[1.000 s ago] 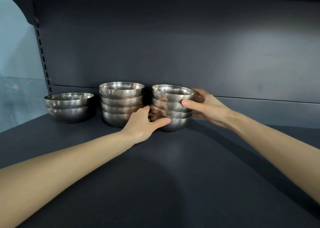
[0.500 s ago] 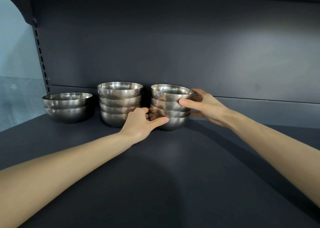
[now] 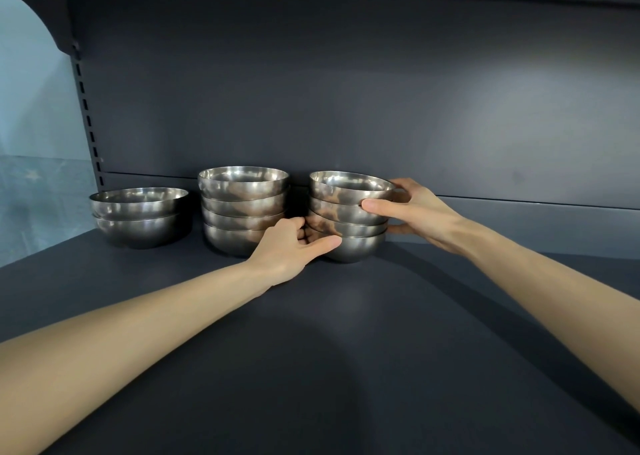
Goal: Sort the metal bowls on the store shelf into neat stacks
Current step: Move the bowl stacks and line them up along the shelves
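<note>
fingers (image 3: 408, 184) of left hand (image 3: 287, 250) and right hand (image 3: 420, 212) clasp the rightmost bowl stack (image 3: 343, 193), most fingertips hidden.

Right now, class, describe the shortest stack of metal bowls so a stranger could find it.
On the dark grey store shelf, three stacks of shiny round steel bowls line the back wall. Take the leftmost stack, beside the slotted upright. It alone has two bowls, not four, and no hand touches it.

No text, label, brand, number or sign can be read. The metal bowls (image 3: 242, 191) show only bare, reflective steel, and the dark shelf (image 3: 346, 350) and its back panel (image 3: 346, 91) are plain painted surfaces.
</note>
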The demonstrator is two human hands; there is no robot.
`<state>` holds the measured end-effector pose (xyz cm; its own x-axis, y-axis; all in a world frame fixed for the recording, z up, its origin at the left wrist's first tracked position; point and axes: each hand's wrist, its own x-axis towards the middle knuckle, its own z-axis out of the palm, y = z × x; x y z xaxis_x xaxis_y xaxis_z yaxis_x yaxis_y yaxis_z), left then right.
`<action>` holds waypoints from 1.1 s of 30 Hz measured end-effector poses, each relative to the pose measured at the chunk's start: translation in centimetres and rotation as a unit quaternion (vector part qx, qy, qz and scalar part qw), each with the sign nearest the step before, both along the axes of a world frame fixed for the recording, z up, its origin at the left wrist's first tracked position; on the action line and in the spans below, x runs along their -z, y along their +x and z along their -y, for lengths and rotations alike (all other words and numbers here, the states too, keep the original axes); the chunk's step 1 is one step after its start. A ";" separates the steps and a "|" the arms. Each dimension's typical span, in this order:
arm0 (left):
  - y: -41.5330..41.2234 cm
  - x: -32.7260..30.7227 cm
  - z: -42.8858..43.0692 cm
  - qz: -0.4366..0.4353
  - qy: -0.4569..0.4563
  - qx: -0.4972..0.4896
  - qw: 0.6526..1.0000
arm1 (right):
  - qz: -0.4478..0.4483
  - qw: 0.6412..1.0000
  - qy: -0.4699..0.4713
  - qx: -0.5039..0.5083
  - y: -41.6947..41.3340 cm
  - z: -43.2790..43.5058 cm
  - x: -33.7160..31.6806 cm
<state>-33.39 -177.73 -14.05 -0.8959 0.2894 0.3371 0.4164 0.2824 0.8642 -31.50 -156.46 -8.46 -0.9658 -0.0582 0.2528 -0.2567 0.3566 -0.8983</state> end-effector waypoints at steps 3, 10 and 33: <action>0.0 0.0 0.1 0.000 0.003 0.004 1.000 | 0.002 1.000 0.005 0.005 0.0 0.1 -0.1; 0.1 0.0 0.2 -0.010 -0.009 0.002 1.000 | 0.007 1.000 0.011 0.009 0.2 0.2 -0.2; 5.7 -5.5 1.3 -0.111 -0.282 -0.046 0.952 | 0.006 0.953 0.275 0.125 7.2 -2.8 -3.2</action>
